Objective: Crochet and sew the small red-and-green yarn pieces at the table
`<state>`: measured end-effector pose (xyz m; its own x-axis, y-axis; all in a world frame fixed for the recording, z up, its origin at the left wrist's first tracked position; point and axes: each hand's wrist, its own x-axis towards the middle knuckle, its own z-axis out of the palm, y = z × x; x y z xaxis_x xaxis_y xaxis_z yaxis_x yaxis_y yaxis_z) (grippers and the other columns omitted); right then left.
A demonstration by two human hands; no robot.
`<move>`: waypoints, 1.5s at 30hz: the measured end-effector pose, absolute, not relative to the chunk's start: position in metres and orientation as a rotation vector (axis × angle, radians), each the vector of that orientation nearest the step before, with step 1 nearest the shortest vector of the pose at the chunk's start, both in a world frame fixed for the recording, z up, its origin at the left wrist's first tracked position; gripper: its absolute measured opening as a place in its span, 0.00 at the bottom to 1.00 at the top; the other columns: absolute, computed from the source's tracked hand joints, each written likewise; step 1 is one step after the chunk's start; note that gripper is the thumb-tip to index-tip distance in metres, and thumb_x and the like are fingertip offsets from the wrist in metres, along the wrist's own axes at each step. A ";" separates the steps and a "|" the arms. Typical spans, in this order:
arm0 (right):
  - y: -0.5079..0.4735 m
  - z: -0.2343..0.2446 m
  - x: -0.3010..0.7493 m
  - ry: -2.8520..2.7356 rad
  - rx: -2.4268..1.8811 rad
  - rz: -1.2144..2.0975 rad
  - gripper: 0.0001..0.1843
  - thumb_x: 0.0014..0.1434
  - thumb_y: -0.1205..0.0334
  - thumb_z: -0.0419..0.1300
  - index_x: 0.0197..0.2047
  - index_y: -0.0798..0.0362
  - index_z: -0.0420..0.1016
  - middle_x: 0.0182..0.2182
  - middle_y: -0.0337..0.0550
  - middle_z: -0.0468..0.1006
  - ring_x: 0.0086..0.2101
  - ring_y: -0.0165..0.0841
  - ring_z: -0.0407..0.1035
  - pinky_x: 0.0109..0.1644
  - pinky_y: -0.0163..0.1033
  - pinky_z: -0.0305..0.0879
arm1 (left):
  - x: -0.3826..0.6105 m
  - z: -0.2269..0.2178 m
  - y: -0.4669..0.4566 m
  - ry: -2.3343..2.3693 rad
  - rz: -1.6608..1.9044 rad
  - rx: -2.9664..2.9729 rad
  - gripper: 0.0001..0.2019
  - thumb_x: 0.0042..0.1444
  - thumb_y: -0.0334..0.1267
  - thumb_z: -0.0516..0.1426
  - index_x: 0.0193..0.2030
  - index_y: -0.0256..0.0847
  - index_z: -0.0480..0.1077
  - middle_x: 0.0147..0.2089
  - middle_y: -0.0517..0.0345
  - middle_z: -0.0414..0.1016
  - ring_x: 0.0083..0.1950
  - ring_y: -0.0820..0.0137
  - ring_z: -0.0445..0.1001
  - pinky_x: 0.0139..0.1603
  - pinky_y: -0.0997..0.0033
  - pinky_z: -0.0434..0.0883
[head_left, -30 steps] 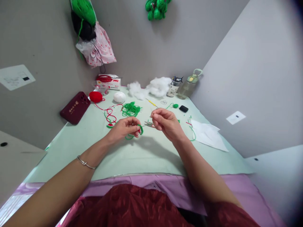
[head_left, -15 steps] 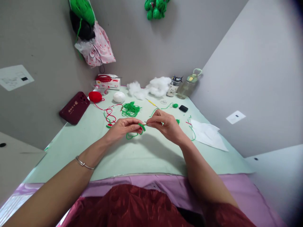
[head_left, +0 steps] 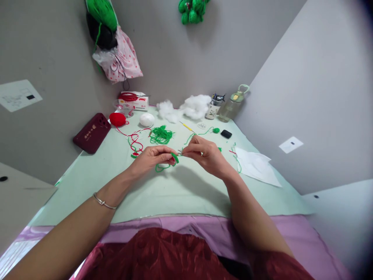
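Pinched in my left hand (head_left: 153, 156) is a small green crochet piece (head_left: 175, 158) with a bit of red at its underside. My right hand (head_left: 205, 153) is closed around a thin silver needle-like tool (head_left: 180, 152), most of it hidden by the fingers; whether it is a needle or a hook I cannot tell. Its tip points left at the crochet piece, close by it. Below my left fingers hangs a loop of green yarn (head_left: 161, 169). Left of that hand lies a small red and green crochet piece (head_left: 134, 155).
Behind my hands lie loose green yarn (head_left: 161, 135), a red yarn ball (head_left: 117, 119), a white ball (head_left: 147, 119), fluffy stuffing (head_left: 196, 107) and a yellow-handled hook (head_left: 187, 126). A phone (head_left: 92, 133) is at left; a bottle (head_left: 231, 105) and white sheets (head_left: 256, 165) are at right.
The tool in my right hand has drawn slightly right, away from the green crochet piece. My left hand keeps its hold in nearly the same place.
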<state>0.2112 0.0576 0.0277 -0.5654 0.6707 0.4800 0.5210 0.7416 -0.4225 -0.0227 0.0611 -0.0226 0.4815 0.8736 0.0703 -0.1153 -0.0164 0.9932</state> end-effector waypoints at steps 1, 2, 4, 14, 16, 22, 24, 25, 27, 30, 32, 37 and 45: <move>0.058 0.027 0.211 -2.314 -0.889 0.306 0.08 0.66 0.64 0.59 0.39 0.49 0.80 0.32 0.40 0.70 0.31 0.29 0.66 0.36 0.37 0.62 | -0.023 -0.022 0.061 0.733 0.906 1.365 0.11 0.59 0.43 0.62 0.44 0.41 0.79 0.42 0.52 0.81 0.43 0.66 0.79 0.54 0.63 0.72; 0.058 0.027 0.211 -2.320 -0.882 0.308 0.08 0.66 0.64 0.59 0.39 0.49 0.80 0.32 0.40 0.70 0.31 0.29 0.66 0.37 0.37 0.62 | -0.023 -0.022 0.061 0.729 0.904 1.366 0.11 0.59 0.43 0.62 0.44 0.41 0.79 0.42 0.53 0.81 0.43 0.66 0.79 0.54 0.63 0.72; 0.058 0.026 0.211 -2.318 -0.866 0.324 0.08 0.66 0.64 0.59 0.39 0.49 0.80 0.32 0.39 0.70 0.32 0.29 0.66 0.37 0.37 0.62 | -0.022 -0.022 0.061 0.719 0.903 1.357 0.11 0.59 0.43 0.62 0.44 0.41 0.79 0.41 0.53 0.81 0.43 0.66 0.79 0.54 0.62 0.72; 0.059 0.022 0.206 -2.335 -0.842 0.326 0.07 0.66 0.64 0.59 0.39 0.49 0.80 0.31 0.38 0.70 0.31 0.27 0.66 0.37 0.34 0.61 | -0.021 -0.018 0.058 0.733 0.901 1.313 0.11 0.56 0.43 0.64 0.41 0.38 0.79 0.39 0.52 0.81 0.41 0.66 0.79 0.51 0.62 0.73; 0.059 0.020 0.205 -2.328 -0.843 0.327 0.07 0.66 0.63 0.59 0.39 0.49 0.80 0.31 0.38 0.70 0.31 0.27 0.66 0.36 0.34 0.60 | -0.020 -0.018 0.057 0.735 0.897 1.317 0.11 0.56 0.43 0.64 0.41 0.38 0.78 0.39 0.52 0.81 0.41 0.66 0.78 0.52 0.61 0.73; 0.060 0.019 0.204 -2.249 -0.876 0.364 0.06 0.65 0.64 0.60 0.40 0.49 0.80 0.32 0.39 0.70 0.31 0.27 0.66 0.37 0.34 0.61 | -0.018 -0.014 0.055 0.661 0.932 1.256 0.09 0.58 0.41 0.63 0.42 0.40 0.73 0.40 0.57 0.77 0.42 0.69 0.77 0.48 0.64 0.75; 0.059 0.018 0.202 -2.220 -0.916 0.371 0.06 0.64 0.65 0.61 0.39 0.50 0.80 0.31 0.39 0.71 0.31 0.27 0.66 0.36 0.34 0.61 | -0.017 -0.013 0.055 0.652 0.942 1.215 0.09 0.57 0.40 0.64 0.40 0.40 0.72 0.38 0.59 0.76 0.40 0.69 0.77 0.45 0.65 0.76; 0.059 0.018 0.200 -2.202 -0.939 0.385 0.05 0.63 0.65 0.62 0.38 0.50 0.80 0.31 0.39 0.71 0.30 0.27 0.65 0.35 0.34 0.61 | -0.016 -0.013 0.055 0.654 0.946 1.199 0.09 0.57 0.40 0.64 0.40 0.40 0.71 0.37 0.59 0.75 0.40 0.69 0.77 0.45 0.65 0.76; 0.058 0.015 0.197 -2.163 -0.971 0.446 0.04 0.62 0.66 0.62 0.38 0.51 0.80 0.30 0.38 0.71 0.28 0.26 0.65 0.34 0.33 0.61 | -0.016 -0.014 0.055 0.659 0.951 1.175 0.09 0.56 0.40 0.64 0.39 0.39 0.70 0.36 0.60 0.75 0.39 0.68 0.78 0.45 0.64 0.76; 0.056 0.010 0.190 -2.114 -0.954 0.547 0.07 0.63 0.68 0.60 0.40 0.51 0.80 0.31 0.38 0.74 0.26 0.24 0.67 0.34 0.32 0.63 | -0.014 -0.018 0.056 0.665 0.948 1.141 0.10 0.56 0.40 0.64 0.39 0.38 0.70 0.34 0.60 0.74 0.39 0.67 0.79 0.46 0.62 0.76; 0.055 0.008 0.187 -2.098 -0.926 0.584 0.08 0.65 0.68 0.58 0.42 0.51 0.79 0.33 0.39 0.76 0.27 0.25 0.69 0.34 0.32 0.64 | -0.013 -0.021 0.057 0.651 0.939 1.136 0.10 0.55 0.39 0.65 0.38 0.38 0.70 0.35 0.59 0.74 0.39 0.67 0.79 0.47 0.61 0.76; 0.054 0.007 0.183 -2.219 -0.915 0.458 0.08 0.65 0.66 0.58 0.40 0.52 0.79 0.32 0.40 0.78 0.29 0.26 0.70 0.36 0.32 0.64 | -0.012 -0.029 0.059 0.630 0.900 1.177 0.10 0.55 0.39 0.65 0.38 0.36 0.72 0.38 0.58 0.74 0.40 0.67 0.79 0.50 0.60 0.75; 0.049 0.002 0.178 -2.145 -0.869 0.295 0.10 0.66 0.65 0.56 0.38 0.50 0.78 0.40 0.45 0.78 0.35 0.29 0.72 0.38 0.34 0.65 | -0.013 -0.035 0.063 0.639 0.883 1.164 0.09 0.55 0.38 0.65 0.36 0.36 0.72 0.37 0.59 0.73 0.39 0.68 0.78 0.48 0.61 0.76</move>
